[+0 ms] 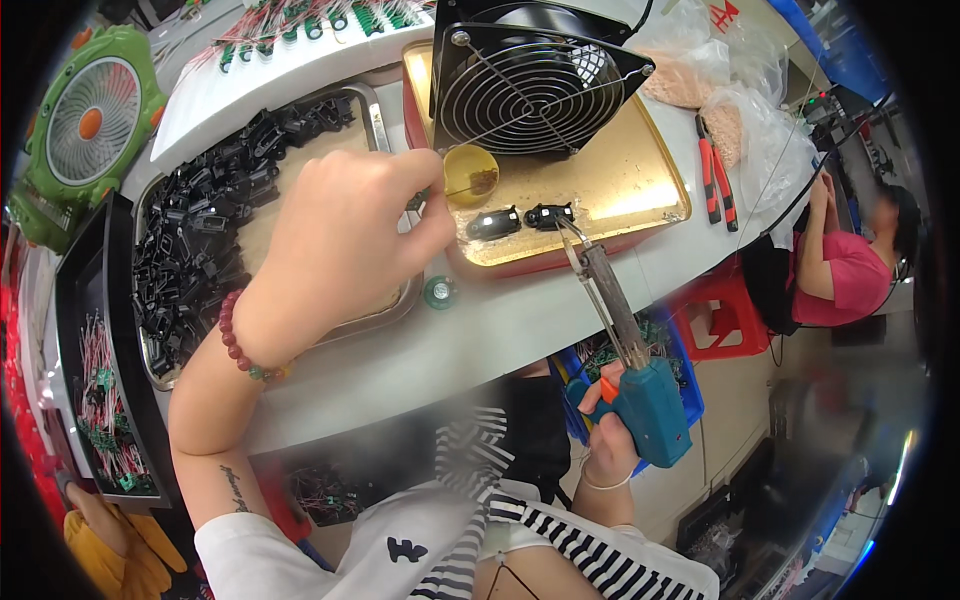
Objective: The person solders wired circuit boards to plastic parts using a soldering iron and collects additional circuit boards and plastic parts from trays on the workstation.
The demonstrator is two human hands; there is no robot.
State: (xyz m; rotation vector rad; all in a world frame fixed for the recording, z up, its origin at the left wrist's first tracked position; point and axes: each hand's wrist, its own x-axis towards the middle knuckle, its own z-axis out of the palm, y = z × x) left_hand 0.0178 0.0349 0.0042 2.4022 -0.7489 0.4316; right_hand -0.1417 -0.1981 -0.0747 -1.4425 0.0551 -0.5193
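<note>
My left hand [350, 215] is closed in a pinch on a small green part, mostly hidden by the fingers. A thin dark line runs from the fingertips toward a round yellow dish [470, 165] with brownish stuff inside. My right hand [608, 445] grips a teal soldering gun [655, 415] with an orange trigger. Its metal tip meets a small black plastic housing [548, 217], or comes very close to it. Left of that lies a second black housing [494, 223] with a shiny face. Both housings rest on a gold metal tin lid [630, 185].
A black fan [540, 105] stands on the tin. Red pliers [715, 175] and plastic bags [760, 130] lie to the right. A metal tray [377, 125] holds several black housings at left. A small green disc [439, 292] lies on the table. Another person [845, 250] sits at far right.
</note>
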